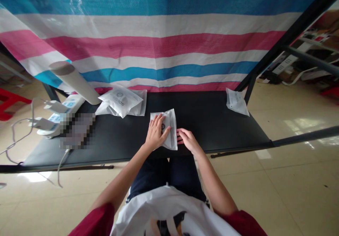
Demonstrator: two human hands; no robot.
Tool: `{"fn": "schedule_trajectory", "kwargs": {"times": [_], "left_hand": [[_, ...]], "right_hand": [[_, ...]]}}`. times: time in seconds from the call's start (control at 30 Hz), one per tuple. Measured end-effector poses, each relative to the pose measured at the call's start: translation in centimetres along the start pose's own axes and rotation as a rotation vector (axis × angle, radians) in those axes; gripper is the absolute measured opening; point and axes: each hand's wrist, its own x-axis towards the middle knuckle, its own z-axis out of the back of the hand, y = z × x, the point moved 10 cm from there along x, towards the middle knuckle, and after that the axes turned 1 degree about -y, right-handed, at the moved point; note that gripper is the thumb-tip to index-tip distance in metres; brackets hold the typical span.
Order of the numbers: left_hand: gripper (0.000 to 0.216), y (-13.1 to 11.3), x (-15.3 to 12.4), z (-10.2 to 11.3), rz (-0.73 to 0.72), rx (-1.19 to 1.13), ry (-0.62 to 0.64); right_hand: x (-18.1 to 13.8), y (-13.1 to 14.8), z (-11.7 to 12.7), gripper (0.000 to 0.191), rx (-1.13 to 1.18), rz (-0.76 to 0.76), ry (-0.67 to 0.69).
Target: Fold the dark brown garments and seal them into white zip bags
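Observation:
A white plastic pouch (170, 123) lies flat on the black table (212, 123) just in front of me. My left hand (155, 133) rests on top of it, fingers spread and flat. My right hand (187, 140) touches the pouch's right edge with its fingertips, the fingers extended and slightly curled. Neither hand lifts the pouch off the table.
A pile of similar white pouches (122, 102) lies at the back left, beside a white tube (75, 80) leaning over white devices with cables (57, 118). One pouch (236, 102) sits at the back right corner. A striped tarp (159, 45) hangs behind the table.

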Motion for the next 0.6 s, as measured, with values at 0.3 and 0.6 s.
{"fn": "schedule_trajectory", "kwargs": {"times": [0.3,0.6], "left_hand": [[0.069,-0.3,-1.3,-1.3,-0.043,-0.127,0.036],[0.071,-0.1,-1.7,-1.8,-0.006,-0.056,0.101]], "right_hand": [[4.6,2.4,-1.0,0.017,-0.580,0.065,0.026],[4.8,3.5,-0.3,0.019,-0.443,0.085,0.080]]}}
